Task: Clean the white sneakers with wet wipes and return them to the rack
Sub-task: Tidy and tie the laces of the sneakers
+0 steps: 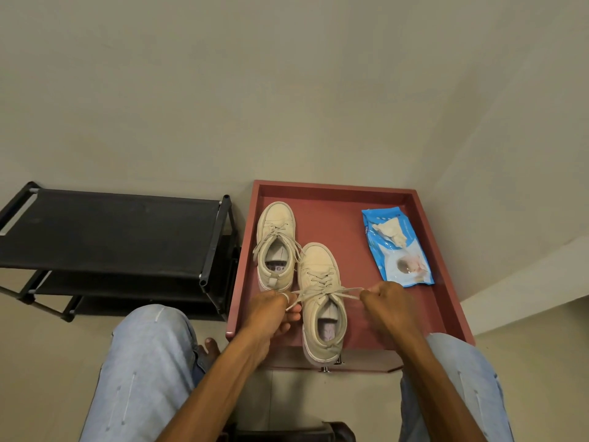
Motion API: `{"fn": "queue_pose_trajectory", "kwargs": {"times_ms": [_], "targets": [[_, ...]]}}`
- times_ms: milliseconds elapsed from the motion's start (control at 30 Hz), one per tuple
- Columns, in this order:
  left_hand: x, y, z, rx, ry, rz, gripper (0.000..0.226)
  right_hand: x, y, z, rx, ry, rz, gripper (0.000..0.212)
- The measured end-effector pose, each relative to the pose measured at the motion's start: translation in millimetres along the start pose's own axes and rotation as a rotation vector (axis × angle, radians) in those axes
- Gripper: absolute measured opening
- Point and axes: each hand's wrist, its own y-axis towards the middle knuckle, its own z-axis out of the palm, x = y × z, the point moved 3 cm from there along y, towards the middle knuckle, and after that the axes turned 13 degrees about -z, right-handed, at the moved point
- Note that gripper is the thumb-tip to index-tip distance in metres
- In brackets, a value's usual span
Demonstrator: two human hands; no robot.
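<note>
Two off-white sneakers stand on a reddish tray table point(344, 199). The far sneaker point(276, 223) sits at the left with its laces loose. The near sneaker point(320, 275) lies closer to me, heel toward the front edge. My left hand point(271, 311) pinches one lace end on the left side of the near sneaker. My right hand point(387, 303) pinches the other lace end on its right, and the lace point(345, 291) runs taut between them. A blue pack of wet wipes point(396, 250) lies at the right of the tray, a wipe sticking out of its top.
A black shoe rack point(108, 231) with fabric shelves stands to the left of the tray, against the wall. My knees in light jeans frame the bottom of the view, and a bare foot point(212, 344) shows beside the tray's left front corner. A wall closes the right side.
</note>
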Motion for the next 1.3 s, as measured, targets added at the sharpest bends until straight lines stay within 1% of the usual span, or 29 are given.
{"fn": "queue_pose_trajectory", "kwargs": {"times_ms": [100,167,233,267,333,367,400,467,533,633,700,800,867,933,1000,1133,1167,1233,1267,1300], "targets": [[-3.8,1.9,-5.9,0.045,0.101,0.028,0.014,-2.4,1.9,-6.1,-0.013,0.098,-0.039,0.035],[-8.3,2.9,-11.6,0.053,0.192,0.068,0.015,-1.1,1.9,-9.8,-0.043,0.158,-0.058,0.025],[-13.2,1.8,-18.3,-0.007,0.341,0.137,0.018,0.9,2.0,-9.4,-0.051,0.210,-0.061,0.016],[-17.0,-0.5,-21.7,-0.095,0.469,0.220,0.017,1.7,1.9,-9.0,-0.048,0.215,-0.062,0.013],[-24.5,-9.3,-26.0,-0.335,0.717,0.441,0.018,5.2,0.4,-10.6,-0.058,0.182,-0.100,0.013],[-27.2,-14.7,-25.5,-0.423,0.770,0.550,0.020,8.2,-1.3,-13.2,-0.070,0.145,-0.149,0.016],[-29.3,-19.6,-23.1,-0.456,0.778,0.650,0.022,11.3,-3.7,-15.8,-0.079,0.096,-0.217,0.019],[-30.3,-23.7,-13.7,-0.414,0.774,0.812,0.028,18.0,-9.6,-16.4,-0.061,0.019,-0.360,0.023],[-27.3,-21.2,-1.8,-0.302,0.834,0.908,0.034,23.5,-14.7,-9.3,0.021,-0.009,-0.469,0.026],[-19.0,-10.6,9.3,-0.154,0.922,0.913,0.049,24.3,-15.6,7.5,0.156,-0.093,-0.598,0.031],[-13.9,-4.1,14.9,-0.134,0.964,0.928,0.052,25.1,-15.8,11.4,0.201,-0.091,-0.612,0.032],[-12.3,0.9,17.1,-0.220,0.906,0.954,0.035,23.2,-12.6,9.8,0.166,-0.060,-0.570,0.026],[-13.5,0.9,16.9,-0.277,0.864,0.966,0.027,22.9,-10.9,8.1,0.132,-0.051,-0.545,0.022],[-12.9,-0.2,17.1,-0.292,0.863,0.978,0.025,24.4,-7.9,10.3,0.101,-0.080,-0.537,0.017],[-11.7,-1.4,17.0,-0.286,0.886,0.986,0.025,25.2,-4.8,16.2,0.083,-0.140,-0.545,0.017],[-11.0,-3.4,12.5,-0.254,0.921,0.983,0.029,28.4,-9.1,21.6,0.019,-0.238,-0.532,0.015],[-12.5,-5.5,10.2,-0.278,0.919,0.990,0.031,29.8,-13.2,18.4,-0.025,-0.290,-0.523,0.016],[-17.7,-11.2,3.2,-0.391,0.905,1.024,0.033,35.7,-24.8,9.1,-0.144,-0.352,-0.535,0.018],[-20.5,-14.0,-0.7,-0.464,0.898,1.040,0.034,40.8,-32.4,4.8,-0.194,-0.345,-0.563,0.013],[-23.0,-15.6,-4.3,-0.536,0.903,1.048,0.035,46.2,-40.5,2.3,-0.206,-0.338,-0.596,0.007]]}}
